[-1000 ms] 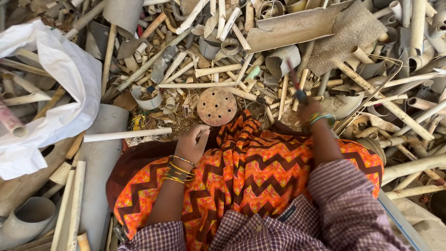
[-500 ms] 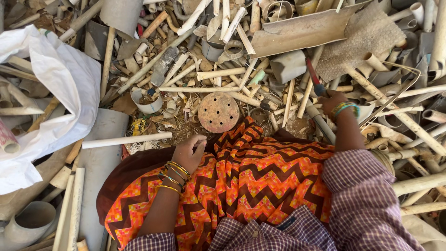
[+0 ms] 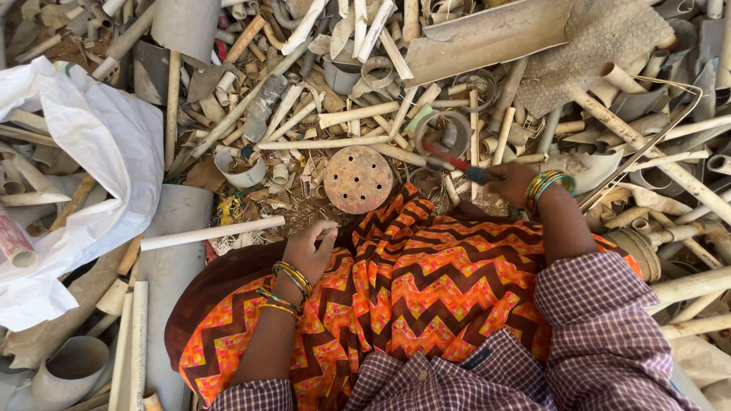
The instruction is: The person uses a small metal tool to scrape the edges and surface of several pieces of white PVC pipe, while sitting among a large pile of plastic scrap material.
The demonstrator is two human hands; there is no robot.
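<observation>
My right hand (image 3: 512, 181), with green and gold bangles at the wrist, is shut on the dark grip of a red-shafted tool (image 3: 449, 159). The tool points left over a grey pipe ring (image 3: 443, 134). A round rusty disc with holes (image 3: 358, 179) lies just beyond my orange zigzag skirt (image 3: 396, 297). My left hand (image 3: 308, 247) rests curled on my lap, close to the end of a long white pipe (image 3: 213, 232). Something small and pale shows at its fingertips; whether it is held is unclear.
Cut plastic pipes, rings and fittings cover the ground ahead and to the right. A white sack (image 3: 99, 175) lies at the left. A short white pipe cup (image 3: 242, 169) sits left of the disc. A wide grey pipe (image 3: 179, 259) runs beside my left knee.
My right hand has swung the tool from pointing up to pointing left, lower over the pipe ring. The left hand stays on my lap.
</observation>
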